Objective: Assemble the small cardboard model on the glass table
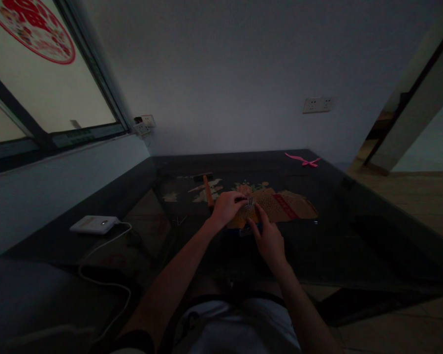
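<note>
Near the middle of the dark table, my left hand [227,205] bends its fingers into a pinch beside some thin, upright metal pieces [250,201]. What those fingertips hold is too small and dark to make out. My right hand [268,237] comes from the other side, thumb and forefinger curled round the edge of the same small item. Below the metal pieces, a yellowish flat thing [237,221] with a blue front edge shows between the hands; its kind is unclear. Just left of my left hand lies a hammer [207,191] with a wooden handle and dark head.
The glossy dark table [310,260] bears a printed flower-and-vase pattern [299,204]. A white power bank [95,224] with a white cable [107,243] lies at the left. A pink strip [303,160] rests at the far right. Wall sockets [317,104] are behind.
</note>
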The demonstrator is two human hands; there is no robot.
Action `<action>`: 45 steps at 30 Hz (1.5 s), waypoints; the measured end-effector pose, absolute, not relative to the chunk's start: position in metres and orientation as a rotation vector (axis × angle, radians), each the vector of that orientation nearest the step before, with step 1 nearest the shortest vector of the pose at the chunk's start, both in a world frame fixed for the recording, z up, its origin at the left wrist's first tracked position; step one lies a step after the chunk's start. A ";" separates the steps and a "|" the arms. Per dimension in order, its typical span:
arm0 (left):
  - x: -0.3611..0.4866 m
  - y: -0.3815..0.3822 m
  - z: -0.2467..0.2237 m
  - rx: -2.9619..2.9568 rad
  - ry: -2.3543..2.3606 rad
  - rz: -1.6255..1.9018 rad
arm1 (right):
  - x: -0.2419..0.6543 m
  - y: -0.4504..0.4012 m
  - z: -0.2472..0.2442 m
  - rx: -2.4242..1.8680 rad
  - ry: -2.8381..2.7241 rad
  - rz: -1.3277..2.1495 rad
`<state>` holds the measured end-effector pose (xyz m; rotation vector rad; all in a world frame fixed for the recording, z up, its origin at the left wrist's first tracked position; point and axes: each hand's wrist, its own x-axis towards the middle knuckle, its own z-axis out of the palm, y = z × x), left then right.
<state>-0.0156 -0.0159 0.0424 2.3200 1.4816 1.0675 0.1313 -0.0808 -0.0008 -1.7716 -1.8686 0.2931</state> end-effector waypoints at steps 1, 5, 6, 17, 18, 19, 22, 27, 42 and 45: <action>-0.015 -0.017 0.042 2.300 1.491 1.095 | 0.131 -0.081 0.000 -1.791 -1.875 0.285; -0.015 -0.017 0.040 2.183 1.464 1.229 | 0.131 -0.080 0.002 -1.813 -1.892 0.247; -0.016 -0.017 0.039 2.128 1.442 1.280 | 0.132 -0.080 0.002 -1.813 -1.896 0.241; -0.084 -0.038 0.025 1.821 1.409 1.624 | 0.133 -0.081 0.002 -1.792 -1.896 0.287; -0.104 -0.043 0.020 1.870 1.495 1.596 | 0.133 -0.081 0.003 -1.786 -1.893 0.288; -0.126 -0.048 0.015 1.940 1.603 1.549 | 0.133 -0.081 0.003 -1.778 -1.891 0.292; -0.192 -0.063 -0.001 2.121 1.915 1.345 | 0.133 -0.081 0.002 -1.773 -1.880 0.302; -0.257 -0.074 -0.025 2.265 2.113 0.954 | 0.134 -0.081 0.000 -1.742 -1.860 0.311; -0.268 -0.073 -0.040 2.461 1.895 0.639 | 0.134 -0.080 -0.002 -1.747 -1.873 0.287; -0.267 -0.075 -0.041 2.452 1.939 0.620 | 0.133 -0.080 -0.003 -1.762 -1.876 0.283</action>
